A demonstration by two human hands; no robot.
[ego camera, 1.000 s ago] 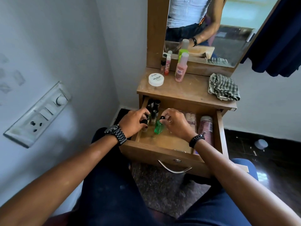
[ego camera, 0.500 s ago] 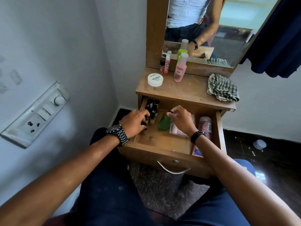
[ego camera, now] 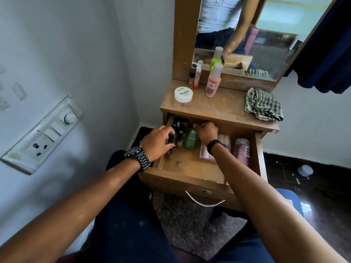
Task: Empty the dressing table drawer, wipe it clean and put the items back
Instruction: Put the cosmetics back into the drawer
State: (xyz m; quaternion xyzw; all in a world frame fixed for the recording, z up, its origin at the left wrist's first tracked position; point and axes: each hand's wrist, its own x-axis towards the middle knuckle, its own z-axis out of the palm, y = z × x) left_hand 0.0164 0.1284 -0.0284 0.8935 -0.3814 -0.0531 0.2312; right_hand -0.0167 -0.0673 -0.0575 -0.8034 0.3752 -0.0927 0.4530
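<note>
The drawer (ego camera: 182,175) stands pulled out under the tabletop (ego camera: 218,109). In its left rear corner small bottles (ego camera: 179,128) cluster, with a flat bottle (ego camera: 190,139) lying just right of them, a clear packet (ego camera: 206,153) further right and a jar (ego camera: 241,150) along the right wall. On the tabletop a round tub (ego camera: 183,94) sits left, a tall bottle (ego camera: 213,83) behind it near the mirror (ego camera: 266,35), and a cloth (ego camera: 263,104) right.

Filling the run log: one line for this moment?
left hand: on small bottles | right hand: reaching to drawer back | green bottle: lying free
</note>
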